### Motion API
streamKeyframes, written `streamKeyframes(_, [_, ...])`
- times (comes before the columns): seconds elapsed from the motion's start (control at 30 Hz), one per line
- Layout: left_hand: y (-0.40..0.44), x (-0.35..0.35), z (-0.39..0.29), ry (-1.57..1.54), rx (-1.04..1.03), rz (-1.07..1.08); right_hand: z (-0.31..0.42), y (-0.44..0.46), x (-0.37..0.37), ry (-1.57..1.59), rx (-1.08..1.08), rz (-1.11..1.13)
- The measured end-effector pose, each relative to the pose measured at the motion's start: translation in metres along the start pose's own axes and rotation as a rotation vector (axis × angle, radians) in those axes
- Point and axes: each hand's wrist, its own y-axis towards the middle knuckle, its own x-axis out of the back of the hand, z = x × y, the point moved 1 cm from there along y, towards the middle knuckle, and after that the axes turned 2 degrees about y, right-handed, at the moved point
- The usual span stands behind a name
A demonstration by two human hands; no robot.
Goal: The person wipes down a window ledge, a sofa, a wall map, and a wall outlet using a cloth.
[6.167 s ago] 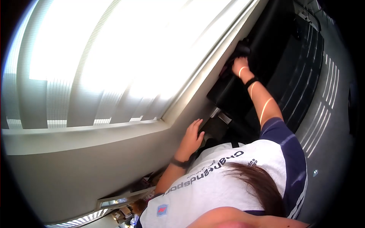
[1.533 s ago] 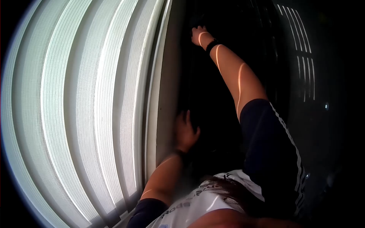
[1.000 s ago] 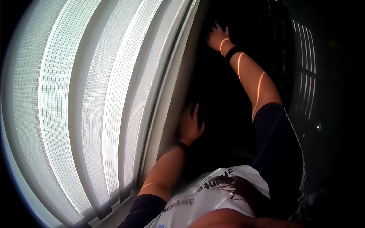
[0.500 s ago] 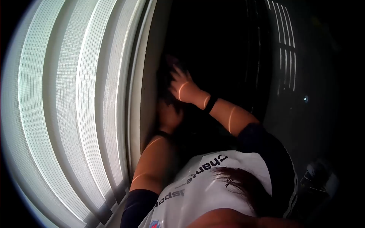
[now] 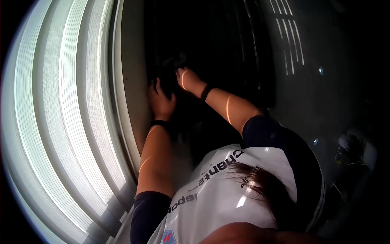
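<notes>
My left hand (image 5: pixel 162 101) lies on a very dark surface close to the pale window ledge (image 5: pixel 129 77), its fingers apart and nothing seen in it. To its upper right, my right hand (image 5: pixel 187 79) has its fingers curled together at a dim dark item (image 5: pixel 175 61). What that item is cannot be made out, and shadow hides the fingertips. Each wrist wears a dark band. The black furniture (image 5: pixel 211 44) under and around both hands is mostly lost in shadow.
Bright vertical blinds (image 5: pixel 69 101) fill the left side, beside the ledge. A grey floor (image 5: pixel 296 97) with thin light stripes lies at the right. Farther right stands a dim, pale object (image 5: pixel 357 148), partly hidden in shadow.
My right hand has come down from the far end of the dark furniture toward my left hand, and its spread fingers have curled. The view has shifted, with more floor showing.
</notes>
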Motion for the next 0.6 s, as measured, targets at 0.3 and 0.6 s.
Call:
streamKeyframes(0.3, [0.006,0.002,-0.001,0.016,0.006,-0.024,0.015,-0.142,0.011,0.651,-0.450,0.266])
streamKeyframes(0.6, [-0.130,0.091,-0.098,-0.933,0.065,0.021,0.120,-0.107,0.116,1.288,-0.242,-0.225])
